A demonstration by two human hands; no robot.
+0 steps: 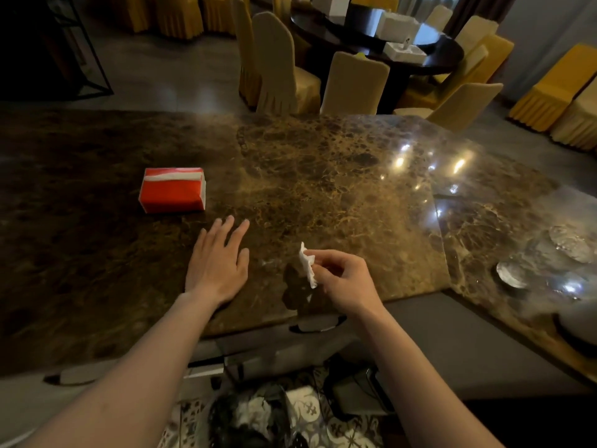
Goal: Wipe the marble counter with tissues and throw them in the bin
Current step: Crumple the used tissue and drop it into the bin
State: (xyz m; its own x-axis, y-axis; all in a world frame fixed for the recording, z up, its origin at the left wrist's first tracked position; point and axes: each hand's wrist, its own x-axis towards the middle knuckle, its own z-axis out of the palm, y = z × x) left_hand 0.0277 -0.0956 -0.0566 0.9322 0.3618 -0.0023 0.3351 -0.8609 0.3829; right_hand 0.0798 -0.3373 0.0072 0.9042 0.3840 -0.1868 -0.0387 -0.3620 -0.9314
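A brown marble counter [323,176] fills the middle of the head view. My left hand [218,265] lies flat on it with fingers spread, holding nothing. My right hand [342,282] is raised just above the counter near its front edge, pinching a small crumpled white tissue [307,265] between thumb and fingers. A red tissue pack [172,190] with white tissue showing at its top sits on the counter, beyond and left of my left hand. Below the counter edge stands a dark mesh bin [252,418] with white tissues inside.
Glass dishes [513,274] and a pale bowl rest on the counter's right wing. Behind the counter are cloth-covered chairs [355,84] and a dark round table [374,30]. Cables and a dark box [355,392] lie on the patterned floor by the bin.
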